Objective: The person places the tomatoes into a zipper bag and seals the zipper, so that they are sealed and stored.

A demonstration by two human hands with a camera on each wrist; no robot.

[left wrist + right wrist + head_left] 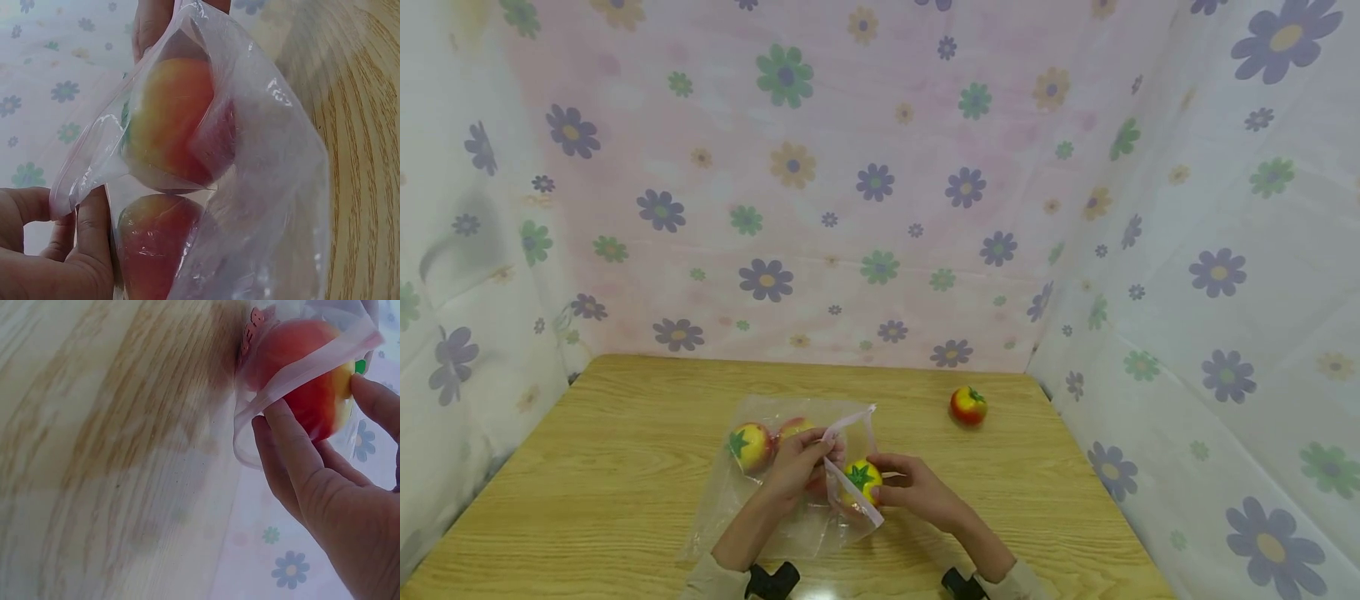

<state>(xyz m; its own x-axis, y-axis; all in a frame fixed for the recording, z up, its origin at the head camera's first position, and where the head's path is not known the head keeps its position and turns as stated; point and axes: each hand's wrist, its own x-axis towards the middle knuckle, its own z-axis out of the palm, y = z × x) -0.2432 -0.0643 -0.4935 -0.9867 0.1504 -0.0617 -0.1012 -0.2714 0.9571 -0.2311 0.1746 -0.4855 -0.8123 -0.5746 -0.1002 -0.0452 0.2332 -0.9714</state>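
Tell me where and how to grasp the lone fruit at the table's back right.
Pinch the lone fruit round its widest sides, probably from the near side: its body is round, green leaves top it, and the bag lies off to the left.

Illegible red lettering (251, 330) on bag (300, 372)

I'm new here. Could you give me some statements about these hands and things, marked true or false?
1. The left hand pinches the edge of the clear bag. True.
2. Nothing lies outside the bag. False: a loose fruit sits toward the table's far right corner.
3. The right hand holds a green-topped fruit. True.
4. The bag is empty. False: a bagged fruit shows through it.
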